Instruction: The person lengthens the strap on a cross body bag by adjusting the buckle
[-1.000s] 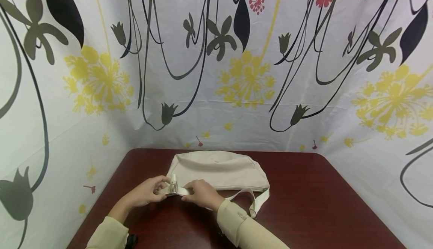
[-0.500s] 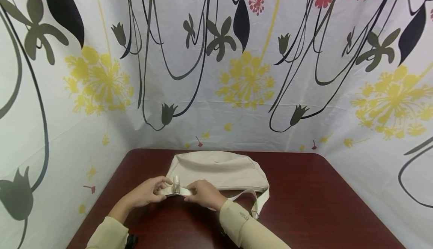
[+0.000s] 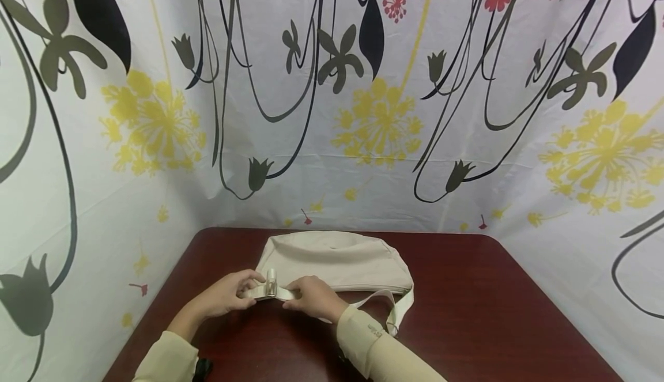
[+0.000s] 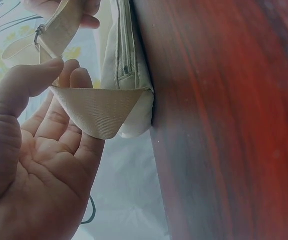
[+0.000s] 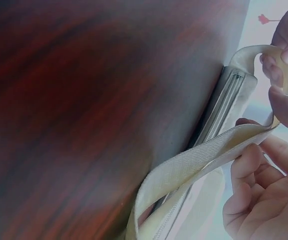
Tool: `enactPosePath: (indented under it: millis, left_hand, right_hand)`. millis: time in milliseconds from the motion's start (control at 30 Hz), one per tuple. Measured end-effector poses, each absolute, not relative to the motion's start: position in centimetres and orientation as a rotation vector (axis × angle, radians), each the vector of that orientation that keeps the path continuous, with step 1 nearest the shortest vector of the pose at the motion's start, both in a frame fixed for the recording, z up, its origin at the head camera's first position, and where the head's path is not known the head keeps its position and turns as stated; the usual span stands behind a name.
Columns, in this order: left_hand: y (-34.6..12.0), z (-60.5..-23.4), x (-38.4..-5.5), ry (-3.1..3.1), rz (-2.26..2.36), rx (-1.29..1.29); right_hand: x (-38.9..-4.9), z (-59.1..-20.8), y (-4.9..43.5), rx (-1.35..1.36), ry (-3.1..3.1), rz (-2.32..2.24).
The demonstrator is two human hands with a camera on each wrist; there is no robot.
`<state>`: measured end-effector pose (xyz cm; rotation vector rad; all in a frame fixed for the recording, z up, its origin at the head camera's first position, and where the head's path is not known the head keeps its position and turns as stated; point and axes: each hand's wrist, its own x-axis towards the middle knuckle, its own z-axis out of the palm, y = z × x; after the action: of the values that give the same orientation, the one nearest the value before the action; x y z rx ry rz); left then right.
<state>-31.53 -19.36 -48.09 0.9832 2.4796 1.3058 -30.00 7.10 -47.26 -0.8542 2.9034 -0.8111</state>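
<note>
A cream shoulder bag lies on its side, its zipper along the near edge. My left hand pinches the bag's webbing strap between thumb and fingers, left of a metal buckle. To the right of that buckle, my right hand pinches the same strap. The short stretch between both hands is held raised in front of the bag, with a light strap end standing up at the buckle. Below the right hand's wrist view, the strap loops down past the zipper. The right fingertips are partly hidden in the head view.
Beneath the bag is a dark red-brown table with rounded far corners. A white curtain printed with flowers and leaves surrounds its back and sides. A small black object shows beside the left sleeve.
From one second ago, my right hand and the buckle have shifted slightly to the right. Over the last half second, both hands have stayed almost still, and the bag has not moved.
</note>
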Motion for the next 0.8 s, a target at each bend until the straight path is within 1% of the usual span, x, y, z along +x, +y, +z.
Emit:
enactPosePath:
  millis: [800]
  left_hand:
    - [-19.37,-48.39,-31.90,2.508,1.268,0.969]
  right_hand:
    - [-29.91,-47.05,7.99,-0.788,2.874,-0.858]
